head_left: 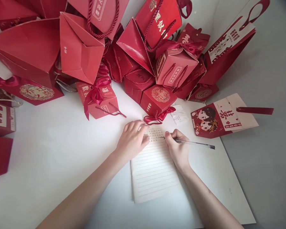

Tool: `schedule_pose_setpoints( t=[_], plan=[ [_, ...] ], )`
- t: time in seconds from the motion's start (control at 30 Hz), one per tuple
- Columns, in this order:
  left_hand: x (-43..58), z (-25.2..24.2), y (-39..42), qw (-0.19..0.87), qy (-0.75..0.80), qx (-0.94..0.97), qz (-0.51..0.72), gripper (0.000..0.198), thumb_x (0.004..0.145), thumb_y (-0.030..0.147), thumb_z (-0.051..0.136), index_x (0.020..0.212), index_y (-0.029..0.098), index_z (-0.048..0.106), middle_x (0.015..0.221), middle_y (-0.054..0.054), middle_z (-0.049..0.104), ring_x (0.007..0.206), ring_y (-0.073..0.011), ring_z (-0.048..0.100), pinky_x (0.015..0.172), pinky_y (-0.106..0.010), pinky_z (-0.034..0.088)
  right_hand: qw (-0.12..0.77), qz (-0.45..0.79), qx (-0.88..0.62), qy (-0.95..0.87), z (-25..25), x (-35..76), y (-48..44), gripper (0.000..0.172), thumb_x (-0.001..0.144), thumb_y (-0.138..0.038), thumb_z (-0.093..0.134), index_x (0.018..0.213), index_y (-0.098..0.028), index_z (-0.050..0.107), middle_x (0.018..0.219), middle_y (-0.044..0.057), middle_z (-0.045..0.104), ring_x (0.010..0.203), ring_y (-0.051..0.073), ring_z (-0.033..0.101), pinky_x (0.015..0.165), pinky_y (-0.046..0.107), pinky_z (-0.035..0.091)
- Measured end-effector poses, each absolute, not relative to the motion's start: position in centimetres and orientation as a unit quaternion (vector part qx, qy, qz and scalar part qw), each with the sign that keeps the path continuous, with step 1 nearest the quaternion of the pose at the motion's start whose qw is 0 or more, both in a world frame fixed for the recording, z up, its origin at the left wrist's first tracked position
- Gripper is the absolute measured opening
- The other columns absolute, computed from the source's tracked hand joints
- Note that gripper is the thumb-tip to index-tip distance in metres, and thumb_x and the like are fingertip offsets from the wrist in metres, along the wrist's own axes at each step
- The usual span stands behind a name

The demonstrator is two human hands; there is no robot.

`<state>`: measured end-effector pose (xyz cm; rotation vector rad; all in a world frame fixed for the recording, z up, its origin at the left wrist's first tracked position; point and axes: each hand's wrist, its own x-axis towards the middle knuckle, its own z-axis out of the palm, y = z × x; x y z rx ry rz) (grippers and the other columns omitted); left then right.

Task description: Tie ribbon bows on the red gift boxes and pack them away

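Observation:
A lined notebook point(154, 178) lies on the white table, its top lines filled with small handwritten marks. My left hand point(132, 138) rests on the notebook's upper left part, fingers stretched out and thumb apart, gripping nothing. In a closed writing grip, my right hand point(178, 149) holds a clear pen point(197, 143) with a dark tip end. The pen's tip points at the written lines near the page's upper right. Just beyond the notebook sits a red gift box point(154, 100) with a ribbon bow and cord.
Red gift boxes and bags crowd the back of the white table point(50, 152). A pink-red box with a bow point(98, 98) stands left of the notebook. At the right lies a box with cartoon figures point(219, 119), overhanging the table's edge. A crumpled white packet point(181, 115) lies nearby.

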<state>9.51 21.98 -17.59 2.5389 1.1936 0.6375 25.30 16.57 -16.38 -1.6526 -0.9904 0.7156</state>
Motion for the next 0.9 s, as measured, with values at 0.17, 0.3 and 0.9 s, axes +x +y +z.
schedule_pose_setpoints(
  t=[0.17, 0.3, 0.9],
  plan=[
    [9.5, -17.5, 22.0, 0.144, 0.411, 0.873, 0.221, 0.025, 0.083, 0.021, 0.050, 0.108, 0.020, 0.055, 0.114, -0.008, 0.057, 0.109, -0.0243, 0.050, 0.093, -0.040, 0.037, 0.573, 0.279, -0.671, -0.380, -16.6, 26.5, 17.1, 0.030, 0.076, -0.041, 0.062, 0.066, -0.021, 0.042, 0.053, -0.008, 0.044, 0.041, 0.006, 0.035, 0.041, 0.020, 0.030],
    [9.4, -17.4, 22.0, 0.153, 0.407, 0.870, 0.233, 0.025, 0.082, 0.019, 0.050, 0.106, 0.019, 0.055, 0.112, -0.007, 0.058, 0.107, -0.0234, 0.051, 0.092, -0.040, 0.038, 0.560, 0.159, -0.698, -0.417, -17.2, 28.6, 17.3, 0.023, 0.075, -0.038, 0.063, 0.080, -0.020, 0.049, 0.065, -0.005, 0.051, 0.042, 0.007, 0.042, 0.041, 0.022, 0.035],
    [7.2, -17.7, 21.1, 0.222, 0.453, 0.688, 0.522, 0.019, 0.078, 0.009, 0.039, 0.087, 0.023, 0.049, 0.090, -0.005, 0.057, 0.091, -0.0184, 0.056, 0.082, -0.037, 0.049, 0.509, 0.182, -0.678, -0.498, -16.8, 29.9, 17.5, 0.036, 0.073, -0.054, 0.049, 0.071, -0.020, 0.060, 0.045, -0.001, 0.051, 0.044, 0.019, 0.051, 0.046, 0.031, 0.042]
  ],
)
